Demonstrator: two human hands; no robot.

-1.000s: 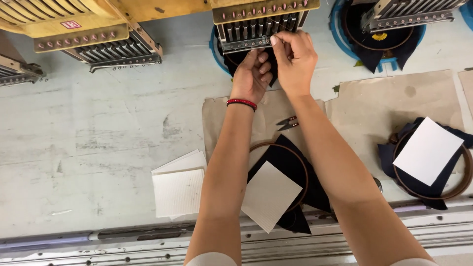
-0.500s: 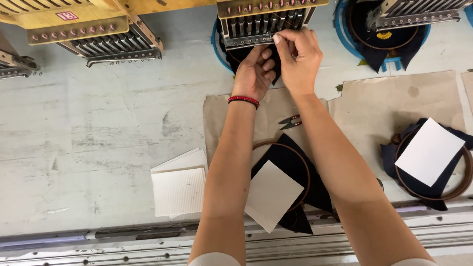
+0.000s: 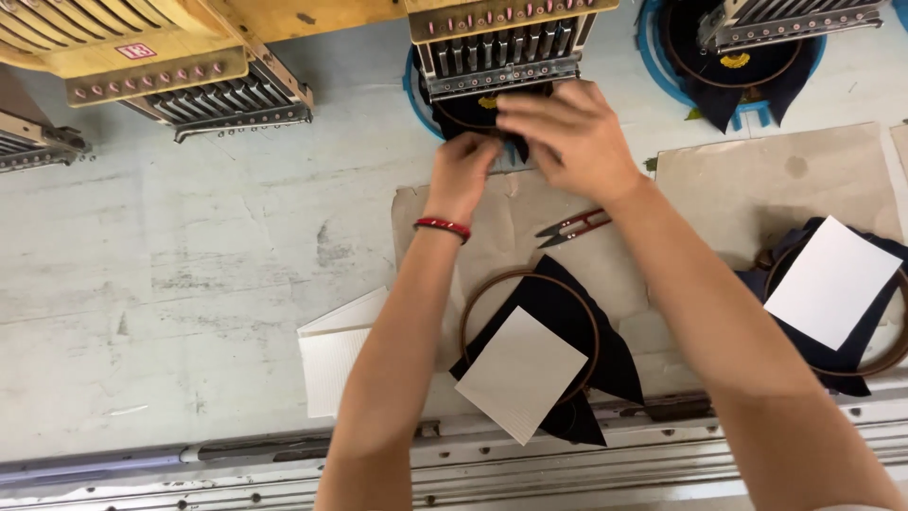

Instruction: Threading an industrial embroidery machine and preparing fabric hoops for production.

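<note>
- A pale, scuffed and stained worktable point(image 3: 189, 284) fills most of the view; a grey metal rail point(image 3: 284, 468) runs along its near edge.
- Along the far edge stand yellow embroidery machine heads: one at the left point(image 3: 189, 76), one in the middle point(image 3: 501, 47), one at the right point(image 3: 785, 19), each with a row of needles underneath.
- Under the middle head sits a blue hoop holding dark fabric point(image 3: 473, 109), partly hidden by the hands.
- The left hand point(image 3: 463, 175), with a red bracelet point(image 3: 441, 227) on its wrist, is closed on the near edge of that dark fabric, fingers curled into it.
- The right hand point(image 3: 572, 132) lies over the same fabric just beside the left one, fingers bent and pinching at the cloth right below the needles; what exactly it pinches is blurred.
- Both hands touch the fabric, which lies right under the needle row, well away from the table's near edge.
- A brown sheet of paper point(image 3: 511, 227) lies on the table beneath the forearms, with red-handled thread snips point(image 3: 572, 229) on it, near the right wrist.
- Between the forearms lies a brown wooden hoop point(image 3: 473, 312) with dark cloth and a white square backing sheet point(image 3: 520, 374) on top.
- A stack of white sheets point(image 3: 331, 355) lies to the left of the left forearm.
- At the right, a second hoop with dark cloth point(image 3: 851, 360) carries a white sheet point(image 3: 832, 279), on another brown sheet point(image 3: 757, 185).
</note>
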